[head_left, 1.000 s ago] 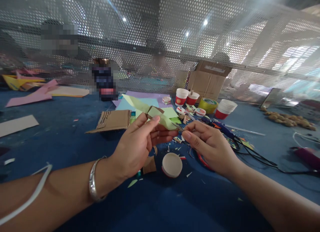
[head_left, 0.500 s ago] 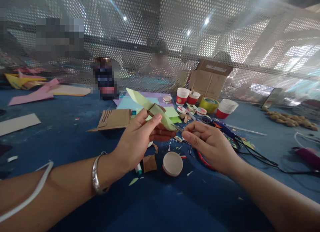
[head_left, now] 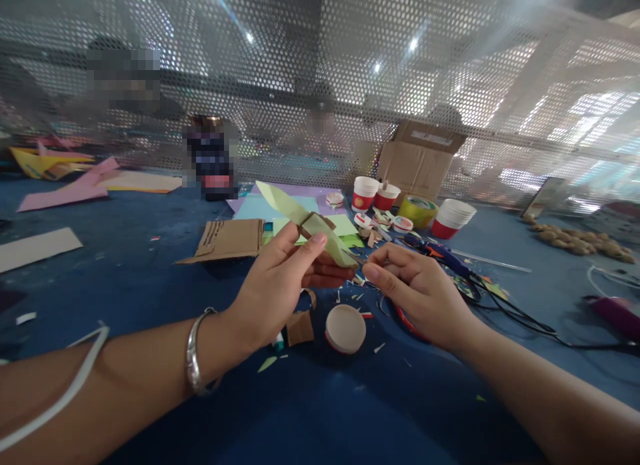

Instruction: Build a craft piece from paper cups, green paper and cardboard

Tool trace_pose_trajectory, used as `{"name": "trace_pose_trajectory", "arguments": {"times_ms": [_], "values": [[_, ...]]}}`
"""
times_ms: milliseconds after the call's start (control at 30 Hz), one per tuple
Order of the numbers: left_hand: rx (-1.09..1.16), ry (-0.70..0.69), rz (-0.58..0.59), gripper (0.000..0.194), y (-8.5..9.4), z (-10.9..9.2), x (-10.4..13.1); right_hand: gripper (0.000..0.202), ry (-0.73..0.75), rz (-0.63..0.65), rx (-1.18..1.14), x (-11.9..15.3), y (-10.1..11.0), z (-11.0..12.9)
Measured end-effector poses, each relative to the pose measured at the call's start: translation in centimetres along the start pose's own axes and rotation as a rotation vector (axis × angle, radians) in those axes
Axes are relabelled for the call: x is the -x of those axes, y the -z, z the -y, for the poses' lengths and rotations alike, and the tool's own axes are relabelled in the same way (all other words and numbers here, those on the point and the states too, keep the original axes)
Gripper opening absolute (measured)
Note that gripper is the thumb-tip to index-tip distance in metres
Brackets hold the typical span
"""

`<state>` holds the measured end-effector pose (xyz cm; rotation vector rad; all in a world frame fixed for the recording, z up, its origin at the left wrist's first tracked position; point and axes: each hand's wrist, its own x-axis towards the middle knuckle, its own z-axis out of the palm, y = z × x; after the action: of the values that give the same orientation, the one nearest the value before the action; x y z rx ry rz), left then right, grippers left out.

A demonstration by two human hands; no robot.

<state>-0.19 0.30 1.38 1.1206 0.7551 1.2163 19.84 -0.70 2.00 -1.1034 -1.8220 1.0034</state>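
Note:
My left hand (head_left: 280, 285) pinches a strip of pale green paper (head_left: 285, 205) between thumb and fingers. A small piece of brown cardboard (head_left: 320, 219) lies against that paper. My right hand (head_left: 420, 291) is closed around scissors; a thin metal blade tip (head_left: 358, 257) meets the lower right end of the paper, and a red handle (head_left: 409, 321) shows under the palm. The rest of the scissors is hidden by my fingers. Below my hands, a round paper cup base (head_left: 345, 328) sits beside a small cardboard square (head_left: 300, 327).
Paper cups (head_left: 453, 218), yellow tape (head_left: 418, 211) and a glue gun (head_left: 440, 251) with a black cable lie at the back right. Corrugated cardboard (head_left: 230, 238) and coloured sheets (head_left: 250, 205) lie behind my left hand. A perforated metal screen (head_left: 280, 71) closes off the back.
My left hand and the green paper have shifted slightly right and down. My right hand stays almost in place, with the blade tip still at the paper's end.

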Motion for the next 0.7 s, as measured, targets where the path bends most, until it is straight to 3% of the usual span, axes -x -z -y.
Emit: {"name": "trace_pose_trajectory", "arguments": {"times_ms": [500, 700], "values": [[0.019, 0.002, 0.025, 0.018, -0.22, 0.33, 0.55, 0.024, 0.021, -0.018, -0.011, -0.05, -0.11, 0.03], [0.031, 0.052, -0.033, 0.02, -0.61, 0.37, 0.84, 0.023, 0.029, -0.015, -0.001, -0.06, -0.15, 0.03]]}}
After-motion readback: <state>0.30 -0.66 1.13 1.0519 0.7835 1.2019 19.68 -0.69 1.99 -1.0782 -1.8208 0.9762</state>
